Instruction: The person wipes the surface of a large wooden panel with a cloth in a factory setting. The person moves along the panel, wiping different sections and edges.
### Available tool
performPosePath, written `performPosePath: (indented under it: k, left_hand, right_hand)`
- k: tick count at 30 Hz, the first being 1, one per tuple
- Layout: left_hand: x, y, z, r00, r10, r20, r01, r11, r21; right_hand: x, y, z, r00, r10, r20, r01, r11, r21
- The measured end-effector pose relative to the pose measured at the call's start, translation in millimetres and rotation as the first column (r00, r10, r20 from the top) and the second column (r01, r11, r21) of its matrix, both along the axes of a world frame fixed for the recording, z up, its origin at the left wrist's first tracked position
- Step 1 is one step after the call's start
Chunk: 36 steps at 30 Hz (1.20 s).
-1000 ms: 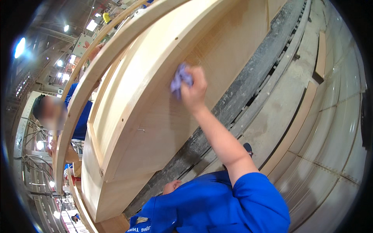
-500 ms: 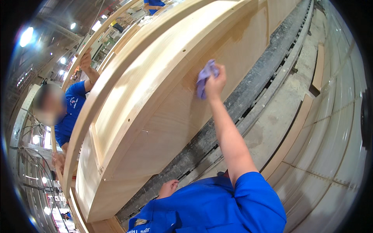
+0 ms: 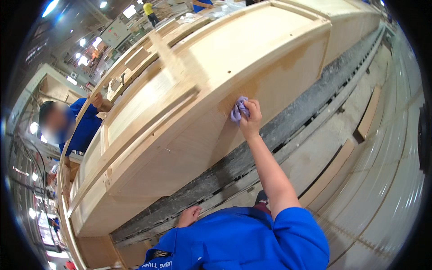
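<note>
My right hand (image 3: 251,118) grips a crumpled purple cloth (image 3: 238,109) against the side face of a large pale wooden piece (image 3: 193,139). Above and right of the cloth, a darker, wet-looking brown patch (image 3: 279,67) spreads along that face. Low in front of my body, my left hand (image 3: 189,216) holds nothing that I can see, its fingers loosely bent. Across the top of the piece lies a light wooden frame (image 3: 135,148), its far side held by a co-worker's hand (image 3: 96,101).
The co-worker in blue (image 3: 87,123) stands across the piece at the left. A dark, scuffed conveyor rail (image 3: 216,180) runs beneath it. Brown boards (image 3: 328,173) lie on the floor at right, beside glossy pale sheeting (image 3: 382,180). Another person in yellow (image 3: 149,10) is far back.
The light frame has come down from its raised, tilted position toward the top of the piece. The view has shifted. My right hand still presses the cloth, now more bunched, on the side face.
</note>
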<state>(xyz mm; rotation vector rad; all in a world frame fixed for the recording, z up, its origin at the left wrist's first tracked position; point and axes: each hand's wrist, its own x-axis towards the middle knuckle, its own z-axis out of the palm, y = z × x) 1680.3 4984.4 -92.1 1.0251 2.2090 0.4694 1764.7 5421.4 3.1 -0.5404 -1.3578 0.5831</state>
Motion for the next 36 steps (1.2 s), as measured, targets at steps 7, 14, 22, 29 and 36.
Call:
performPosePath:
  k: [7,14,22,29,36]
  left_hand:
    - [25,3,-3,0.996,-0.084,-0.010,0.084,0.996,-0.021]
    - [14,15,0,0.983,-0.178,-0.037,0.179,0.983,0.037]
    - [-12,-57,-3,0.996,-0.003,0.088,0.011,0.996,-0.091]
    - [-72,-123,16,0.999,-0.013,-0.041,0.013,1.000,-0.016]
    - [-118,-203,5,0.995,-0.059,-0.085,0.052,0.995,-0.080]
  right_hand:
    - [-10,12,55,0.998,0.058,0.028,-0.061,0.993,0.100]
    - [19,18,-38,0.993,0.098,-0.072,-0.118,0.926,-0.359]
    - [-67,-94,37,0.972,0.068,-0.227,-0.118,0.970,-0.211]
    - [-119,-207,28,0.992,0.123,0.043,-0.128,0.976,0.174]
    - [-137,-235,29,0.993,-0.049,-0.107,0.043,0.997,-0.060]
